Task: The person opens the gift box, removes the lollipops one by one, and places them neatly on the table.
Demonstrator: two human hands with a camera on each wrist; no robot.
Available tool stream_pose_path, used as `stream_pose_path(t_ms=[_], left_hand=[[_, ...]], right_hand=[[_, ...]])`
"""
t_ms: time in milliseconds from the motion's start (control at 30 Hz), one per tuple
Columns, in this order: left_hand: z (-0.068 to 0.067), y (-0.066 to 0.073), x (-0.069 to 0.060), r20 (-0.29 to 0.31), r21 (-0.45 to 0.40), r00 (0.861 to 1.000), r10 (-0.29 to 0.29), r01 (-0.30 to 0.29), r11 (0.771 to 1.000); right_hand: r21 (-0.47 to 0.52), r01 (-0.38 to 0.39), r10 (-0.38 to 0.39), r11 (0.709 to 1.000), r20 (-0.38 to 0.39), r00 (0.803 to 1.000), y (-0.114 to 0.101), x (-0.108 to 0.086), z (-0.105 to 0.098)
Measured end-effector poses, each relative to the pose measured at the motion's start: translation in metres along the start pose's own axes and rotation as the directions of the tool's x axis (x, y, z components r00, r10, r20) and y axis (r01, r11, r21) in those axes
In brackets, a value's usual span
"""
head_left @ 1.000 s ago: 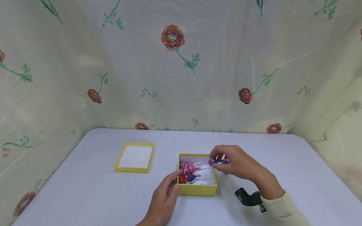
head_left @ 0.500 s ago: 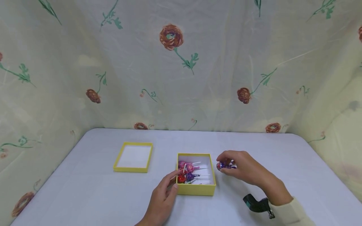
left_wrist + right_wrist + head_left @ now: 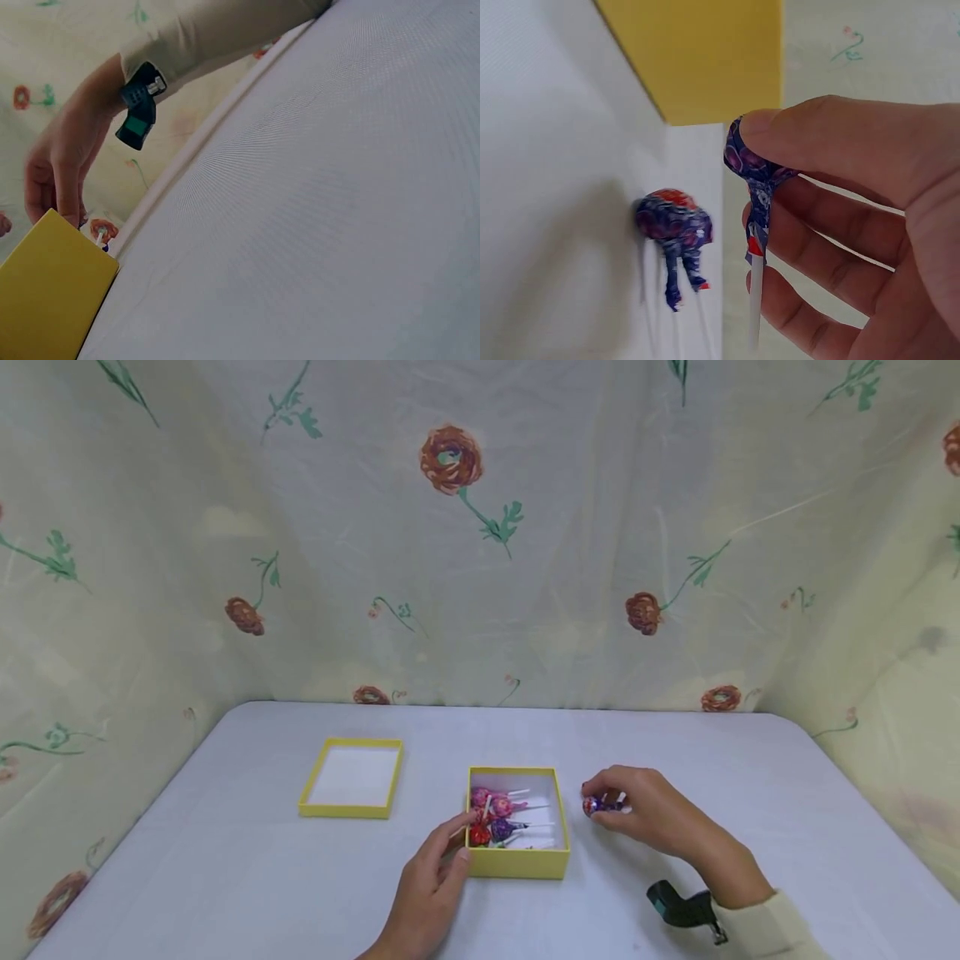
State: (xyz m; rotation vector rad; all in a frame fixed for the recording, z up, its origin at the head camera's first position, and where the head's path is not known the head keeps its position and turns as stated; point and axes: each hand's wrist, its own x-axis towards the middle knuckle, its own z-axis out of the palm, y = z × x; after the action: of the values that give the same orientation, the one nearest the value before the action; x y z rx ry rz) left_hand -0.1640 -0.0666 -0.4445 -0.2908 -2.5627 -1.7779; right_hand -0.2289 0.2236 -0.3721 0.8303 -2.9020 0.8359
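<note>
A yellow box (image 3: 519,863) holds several wrapped lollipops, among them a pink one (image 3: 502,805), a red one (image 3: 478,835) and a purple one (image 3: 502,830). My left hand (image 3: 427,885) holds the box's near left corner, index finger over the rim and thumb outside; the left wrist view does not show this hand. Right of the box, my right hand (image 3: 637,806) pinches a purple-wrapped lollipop (image 3: 757,176) by its head between thumb and finger, stick pointing away from the box. Beside it, more purple lollipops (image 3: 676,217) lie together on the table.
A shallow yellow lid (image 3: 345,811) with a white inside lies left of the box on the white table (image 3: 225,860). A flowered curtain (image 3: 555,560) surrounds the table. A black wrist camera (image 3: 682,906) is worn on the right wrist.
My right hand has moved from above the box's right rim, right and down to the table beside it, carrying purple lollipop wrappers along. The left hand stays at the box.
</note>
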Motion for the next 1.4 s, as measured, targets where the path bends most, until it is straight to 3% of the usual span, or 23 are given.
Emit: stream_pose_path(t_ms=[133,533,833,1400], left_hand=[[0.000,-0.002,0.000,-0.002,-0.001,1.000,0.009,-0.009,1.000],[-0.002,-0.003,-0.002,-0.009,0.022,1.000,0.008,-0.008,1.000],[-0.002,-0.003,-0.002,-0.007,0.023,1.000,-0.006,0.006,1.000],[-0.001,-0.003,0.000,0.003,0.018,1.000,0.005,-0.005,1.000]], right_hand=[[-0.001,-0.055,0.055,0.998,0.009,0.998,0.001,0.001,0.005],[-0.030,-0.061,0.061,0.998,0.030,0.998,0.007,0.003,0.012],[-0.048,-0.157,0.160,0.987,0.075,0.984,0.006,0.002,0.012],[-0.064,-0.174,0.181,0.983,0.124,0.976,0.014,0.001,0.014]])
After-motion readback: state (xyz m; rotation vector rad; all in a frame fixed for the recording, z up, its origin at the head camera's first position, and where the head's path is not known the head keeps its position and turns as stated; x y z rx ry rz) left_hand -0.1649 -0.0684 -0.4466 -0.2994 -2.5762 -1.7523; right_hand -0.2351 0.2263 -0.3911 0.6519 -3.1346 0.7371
